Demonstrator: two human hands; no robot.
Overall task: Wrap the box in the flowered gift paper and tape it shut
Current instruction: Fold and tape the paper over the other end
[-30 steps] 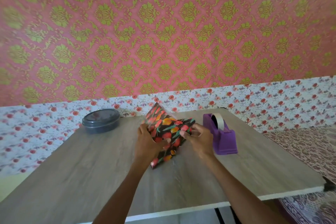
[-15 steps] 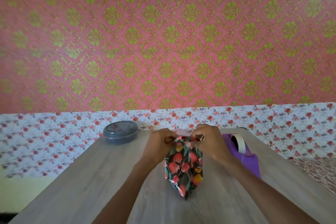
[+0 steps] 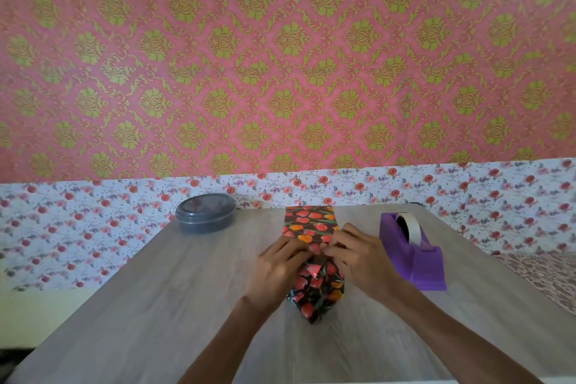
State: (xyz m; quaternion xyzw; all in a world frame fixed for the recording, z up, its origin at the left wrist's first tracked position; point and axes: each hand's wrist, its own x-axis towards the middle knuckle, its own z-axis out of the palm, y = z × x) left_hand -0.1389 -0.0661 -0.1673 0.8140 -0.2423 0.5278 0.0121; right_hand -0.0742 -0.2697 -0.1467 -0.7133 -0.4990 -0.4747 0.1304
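The box (image 3: 318, 293), in flowered gift paper (image 3: 310, 223), stands at frame centre on the counter (image 3: 162, 305). Left hand (image 3: 280, 263) and right hand (image 3: 358, 259), 2 grips, pinch the paper's fold. Tape dispenser (image 3: 414, 259) sits just right.

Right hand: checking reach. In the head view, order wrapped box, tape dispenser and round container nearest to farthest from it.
1. Wrapped box, held by the right hand.
2. Tape dispenser, on its right.
3. Round container, back left.
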